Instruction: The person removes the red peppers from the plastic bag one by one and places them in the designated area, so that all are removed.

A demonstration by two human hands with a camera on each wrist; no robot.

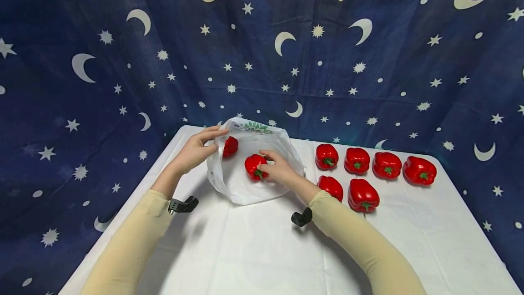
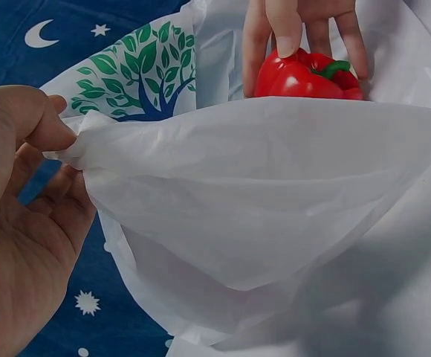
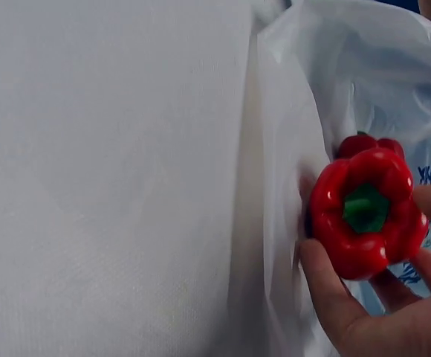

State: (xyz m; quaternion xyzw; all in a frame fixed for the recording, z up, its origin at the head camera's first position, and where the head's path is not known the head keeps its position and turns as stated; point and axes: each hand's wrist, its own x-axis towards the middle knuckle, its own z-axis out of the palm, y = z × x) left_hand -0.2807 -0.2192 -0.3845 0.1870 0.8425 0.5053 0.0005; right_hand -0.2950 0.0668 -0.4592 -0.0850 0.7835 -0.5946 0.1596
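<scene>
My left hand [image 1: 199,149] pinches the rim of a white plastic bag [image 2: 223,171] between thumb and fingers, at the bag's left side. The bag lies on the table with its mouth wide and a green-leaved tree print on it. In the mouth of the bag, my right hand [image 1: 279,168] holds a red bell pepper [image 3: 364,212] with a green stem, thumb on one side and fingers on the other. Deeper in the bag, a second red bell pepper [image 1: 230,146] is partly hidden by the bag's edge.
Several red bell peppers stand right of the bag in two rows, among them a back one [image 1: 326,156] and a front one [image 1: 363,195]. My right forearm partly covers another pepper [image 1: 330,187]. A white cloth covers the table [image 1: 262,249]; a dark blue star-and-moon curtain [image 1: 262,35] hangs behind.
</scene>
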